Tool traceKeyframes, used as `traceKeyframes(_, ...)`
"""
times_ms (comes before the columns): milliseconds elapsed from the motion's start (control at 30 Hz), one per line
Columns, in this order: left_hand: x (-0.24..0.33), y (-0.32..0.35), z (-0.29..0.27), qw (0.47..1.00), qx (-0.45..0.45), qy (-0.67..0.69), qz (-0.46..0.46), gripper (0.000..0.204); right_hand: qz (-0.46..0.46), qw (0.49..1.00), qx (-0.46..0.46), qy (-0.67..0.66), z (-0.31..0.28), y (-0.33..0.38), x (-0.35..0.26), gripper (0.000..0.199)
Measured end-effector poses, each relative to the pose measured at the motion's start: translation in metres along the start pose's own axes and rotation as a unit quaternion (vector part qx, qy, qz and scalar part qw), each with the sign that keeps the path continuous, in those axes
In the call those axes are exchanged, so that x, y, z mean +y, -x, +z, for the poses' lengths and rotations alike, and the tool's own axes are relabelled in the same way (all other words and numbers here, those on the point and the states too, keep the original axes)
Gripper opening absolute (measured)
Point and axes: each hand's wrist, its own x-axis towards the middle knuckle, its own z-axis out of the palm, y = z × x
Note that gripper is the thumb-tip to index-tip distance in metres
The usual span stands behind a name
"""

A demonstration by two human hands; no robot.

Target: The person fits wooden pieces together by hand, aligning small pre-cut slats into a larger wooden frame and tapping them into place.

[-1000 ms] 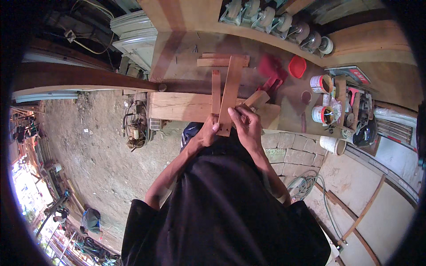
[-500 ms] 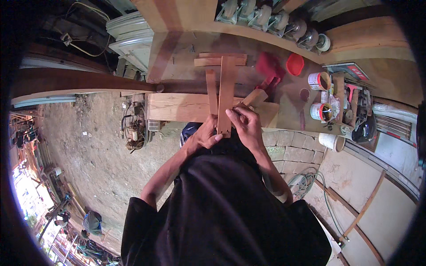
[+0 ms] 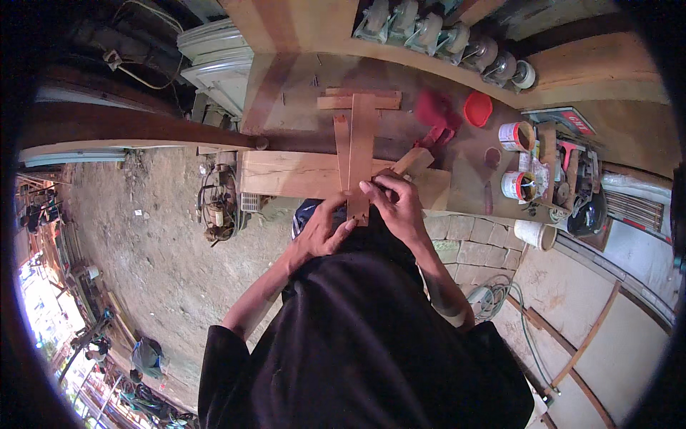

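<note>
Wooden slat (image 3: 362,143), wide and flat, lies between the two hands, its near end marked by small dark spots and its length pointing away over the workbench. The left hand (image 3: 323,230) grasps that near end, thumb at the lower edge. The right hand (image 3: 400,205) sets its thumb on the slat's face, fingers curled by the right edge; whether they pinch it from below cannot be told. A narrower wooden strip (image 3: 342,146) runs out from the left hand alongside the slat. Just beyond the hands, a thick plank (image 3: 286,174) lies along the near edge of the tabletop (image 3: 286,129), with a wood block (image 3: 413,161) angled beyond the right hand. Well right of the hands stand two open tins (image 3: 507,136). Farther ahead are short wooden pieces (image 3: 389,100), a red cloth (image 3: 436,111) and a red dish (image 3: 477,109); farthest, caster wheels (image 3: 429,32) line a shelf.
</note>
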Motion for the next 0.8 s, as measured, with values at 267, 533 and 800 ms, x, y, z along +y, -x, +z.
traceKeyframes(267, 0.020, -0.016, -0.007, 0.999, -0.037, 0.027, 0.028, 0.054, 0.057, 0.998, -0.020, 0.009, -0.003, 0.003, 0.004, 0.022)
traceKeyframes(533, 0.023, -0.021, -0.009, 0.997, -0.036, 0.056, -0.027, 0.052, 0.025, 0.994, 0.100, -0.048, -0.015, 0.007, 0.010, 0.018)
traceKeyframes(800, 0.026, -0.021, -0.011, 0.998, -0.022, 0.063, 0.006, 0.052, 0.019, 0.991, 0.107, -0.079, -0.018, 0.018, -0.030, 0.023)
